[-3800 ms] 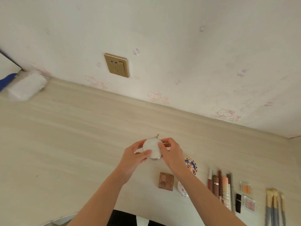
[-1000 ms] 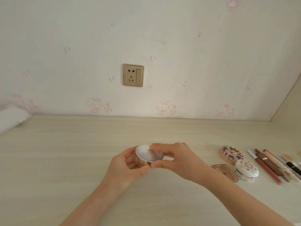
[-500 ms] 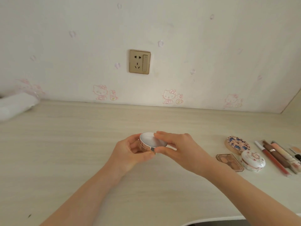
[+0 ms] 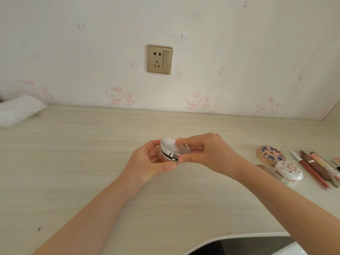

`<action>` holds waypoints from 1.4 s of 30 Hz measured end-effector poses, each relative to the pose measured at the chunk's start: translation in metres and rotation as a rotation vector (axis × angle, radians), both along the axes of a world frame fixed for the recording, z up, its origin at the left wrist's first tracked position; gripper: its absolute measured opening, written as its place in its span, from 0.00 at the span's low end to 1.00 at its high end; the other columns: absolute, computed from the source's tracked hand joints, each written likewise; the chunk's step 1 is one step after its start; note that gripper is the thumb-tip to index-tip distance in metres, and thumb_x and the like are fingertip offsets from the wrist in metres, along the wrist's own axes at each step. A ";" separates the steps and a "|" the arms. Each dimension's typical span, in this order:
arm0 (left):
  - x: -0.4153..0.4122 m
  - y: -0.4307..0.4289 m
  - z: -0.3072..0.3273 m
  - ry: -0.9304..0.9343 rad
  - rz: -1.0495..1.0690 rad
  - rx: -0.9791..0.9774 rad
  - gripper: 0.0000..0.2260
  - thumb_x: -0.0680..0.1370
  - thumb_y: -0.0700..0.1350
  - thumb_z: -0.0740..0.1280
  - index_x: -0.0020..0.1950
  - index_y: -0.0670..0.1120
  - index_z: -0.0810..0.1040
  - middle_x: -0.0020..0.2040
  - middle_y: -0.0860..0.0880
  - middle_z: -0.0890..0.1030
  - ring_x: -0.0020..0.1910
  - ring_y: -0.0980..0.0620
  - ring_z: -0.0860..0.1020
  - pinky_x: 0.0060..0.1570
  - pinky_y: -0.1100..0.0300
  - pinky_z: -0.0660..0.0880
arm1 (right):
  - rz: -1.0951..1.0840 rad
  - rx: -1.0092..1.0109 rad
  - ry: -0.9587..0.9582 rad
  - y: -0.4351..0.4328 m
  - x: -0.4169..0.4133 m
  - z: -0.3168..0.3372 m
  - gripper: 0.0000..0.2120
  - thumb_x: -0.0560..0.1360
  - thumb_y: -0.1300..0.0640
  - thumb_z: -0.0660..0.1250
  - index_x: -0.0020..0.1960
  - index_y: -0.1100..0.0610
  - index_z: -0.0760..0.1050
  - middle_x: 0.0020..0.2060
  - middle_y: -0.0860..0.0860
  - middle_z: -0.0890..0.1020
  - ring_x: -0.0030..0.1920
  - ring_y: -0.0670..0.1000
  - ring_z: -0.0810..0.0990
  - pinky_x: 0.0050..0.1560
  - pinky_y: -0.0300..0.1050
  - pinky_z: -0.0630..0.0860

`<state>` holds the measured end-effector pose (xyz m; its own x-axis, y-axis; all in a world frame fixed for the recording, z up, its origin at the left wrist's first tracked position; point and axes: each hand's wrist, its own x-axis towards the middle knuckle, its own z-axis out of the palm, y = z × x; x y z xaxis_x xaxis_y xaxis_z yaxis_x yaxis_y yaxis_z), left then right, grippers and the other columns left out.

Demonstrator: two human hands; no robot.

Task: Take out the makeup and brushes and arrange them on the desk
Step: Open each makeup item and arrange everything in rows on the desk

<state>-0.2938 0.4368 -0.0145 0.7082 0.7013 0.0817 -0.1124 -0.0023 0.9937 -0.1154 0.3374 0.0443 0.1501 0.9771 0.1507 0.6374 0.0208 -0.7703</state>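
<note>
Both hands hold a round silver compact (image 4: 173,149) with a white lid above the middle of the desk (image 4: 73,162). My left hand (image 4: 149,162) cups its base from the left, thumb under the hinge. My right hand (image 4: 207,153) pinches the lid from the right, fingers over its top. At the right lie a round patterned compact (image 4: 271,155), a white floral compact (image 4: 288,173), a partly hidden flat brown palette (image 4: 265,168), and a row of lip pencils and sticks (image 4: 314,168).
A white plastic-wrapped pack (image 4: 20,111) lies at the desk's far left against the wall. A gold wall socket (image 4: 159,59) sits above the desk. The desk's curved front edge (image 4: 239,236) runs along the lower right.
The view has levelled out, and the items on the right have slid toward the frame edge. Both hands have kept hold of the silver compact, which is turned slightly since half a second ago.
</note>
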 end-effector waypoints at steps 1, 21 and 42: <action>0.000 0.000 0.000 0.000 -0.001 0.002 0.32 0.61 0.38 0.78 0.64 0.45 0.74 0.52 0.45 0.84 0.51 0.48 0.82 0.46 0.62 0.77 | -0.013 0.005 0.015 0.001 0.001 0.000 0.21 0.66 0.54 0.78 0.59 0.49 0.80 0.55 0.43 0.83 0.53 0.37 0.80 0.57 0.32 0.75; 0.001 0.004 -0.004 0.066 -0.140 0.129 0.40 0.60 0.38 0.80 0.68 0.57 0.70 0.58 0.52 0.82 0.58 0.54 0.79 0.53 0.61 0.77 | 0.151 0.073 0.198 0.004 0.005 -0.005 0.15 0.75 0.60 0.69 0.58 0.46 0.79 0.55 0.34 0.81 0.59 0.38 0.78 0.56 0.29 0.72; -0.002 0.017 -0.014 0.698 -0.081 0.837 0.52 0.52 0.73 0.72 0.73 0.64 0.59 0.73 0.65 0.61 0.75 0.63 0.42 0.75 0.48 0.41 | 0.134 0.045 0.184 -0.004 0.011 -0.058 0.18 0.70 0.46 0.70 0.60 0.39 0.78 0.61 0.35 0.77 0.64 0.39 0.75 0.61 0.32 0.71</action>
<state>-0.2962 0.4535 -0.0280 0.8253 0.5599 0.0736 0.4451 -0.7252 0.5253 -0.1039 0.3331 -0.0141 0.0484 0.9830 0.1770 0.4757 0.1331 -0.8695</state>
